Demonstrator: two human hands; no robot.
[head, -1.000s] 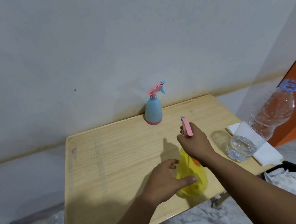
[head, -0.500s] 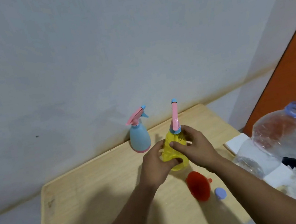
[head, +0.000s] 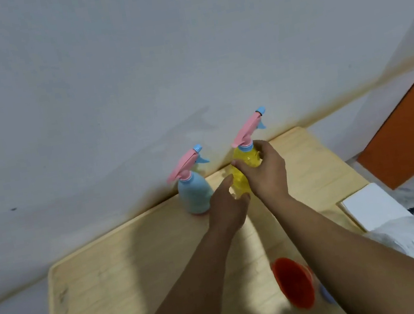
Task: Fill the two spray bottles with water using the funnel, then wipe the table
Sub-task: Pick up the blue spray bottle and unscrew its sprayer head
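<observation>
The right hand (head: 265,172) grasps the yellow spray bottle (head: 244,175) high on its body, near the far edge of the table (head: 138,276). The left hand (head: 225,205) is released, fingers straight, just beside the bottle's lower left. Left of it stands the blue spray bottle (head: 195,194). Both wear their pink trigger heads, so filling looks finished. The red funnel (head: 295,282) lies idle on the near side. Wiping appears left to do; white tissues (head: 373,205) wait at the right edge.
</observation>
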